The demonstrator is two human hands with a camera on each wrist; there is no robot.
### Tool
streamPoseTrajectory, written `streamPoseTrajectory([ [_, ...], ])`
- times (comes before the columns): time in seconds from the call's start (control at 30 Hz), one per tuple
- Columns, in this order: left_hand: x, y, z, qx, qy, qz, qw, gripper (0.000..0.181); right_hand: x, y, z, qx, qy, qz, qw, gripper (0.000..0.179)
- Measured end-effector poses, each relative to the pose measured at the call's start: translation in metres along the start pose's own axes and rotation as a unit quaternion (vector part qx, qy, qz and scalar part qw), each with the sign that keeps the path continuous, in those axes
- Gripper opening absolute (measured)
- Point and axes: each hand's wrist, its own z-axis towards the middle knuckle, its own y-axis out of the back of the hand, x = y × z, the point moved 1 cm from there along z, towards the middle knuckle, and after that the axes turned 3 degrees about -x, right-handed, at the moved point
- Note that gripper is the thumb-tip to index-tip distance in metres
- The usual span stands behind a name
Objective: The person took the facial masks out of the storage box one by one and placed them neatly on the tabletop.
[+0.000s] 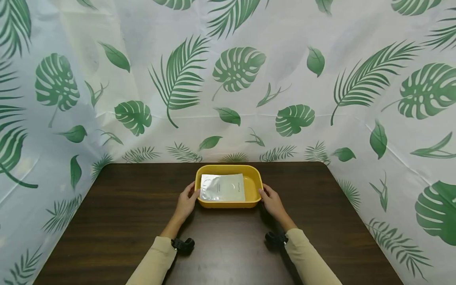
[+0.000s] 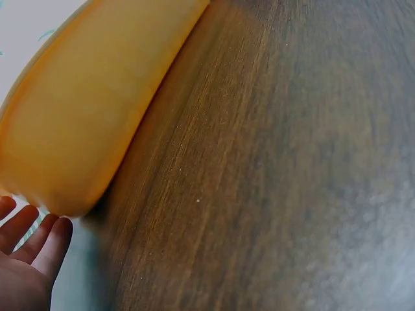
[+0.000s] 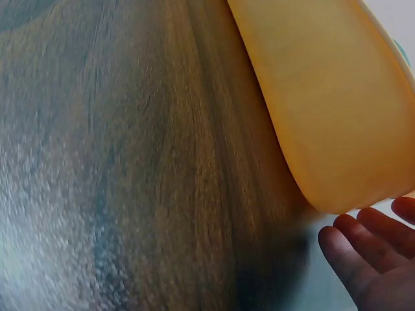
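A yellow plastic tray (image 1: pixel 252 182) with rounded corners lies near the table's far edge. Inside it, toward the left, is a flat silver-white foil packet (image 1: pixel 222 187) with small print. My left hand (image 1: pixel 186 202) holds the tray's left end, its thumb at the rim. The right hand (image 1: pixel 273 202) does the same at the right end. Both wrist views show the tray's outer long wall, (image 2: pixel 84 97) in the left, with fingertips against its end. Neither thumb appears in the wrist views.
The dark wood-grain table (image 1: pixel 228 245) spreads around the tray. Behind and beside it hangs a white sheet (image 1: pixel 256 142) printed with green leaves. Each wrist wears a black strapped device, one on the left (image 1: pixel 183 245) and one on the right (image 1: pixel 276 240).
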Motion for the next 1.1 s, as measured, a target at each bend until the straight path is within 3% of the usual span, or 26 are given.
streamPoseTrajectory([
  [0.63, -0.005, -0.002, -0.001, 0.012, 0.016, 0.0, 0.9998, 0.048, 0.01, -0.001, -0.002, -0.019, -0.011, 0.024, 0.9995, 0.043],
  [0.87, -0.007, 0.007, -0.004, -0.016, 0.025, 0.009, 0.9995, 0.045, 0.016, -0.015, -0.002, -0.017, -0.023, 0.036, 0.9989, 0.043],
  [1.1, -0.003, 0.015, -0.009, -0.026, 0.042, 0.013, 0.9987, 0.044, 0.019, -0.026, -0.007, -0.025, -0.021, 0.039, 0.9987, 0.042],
])
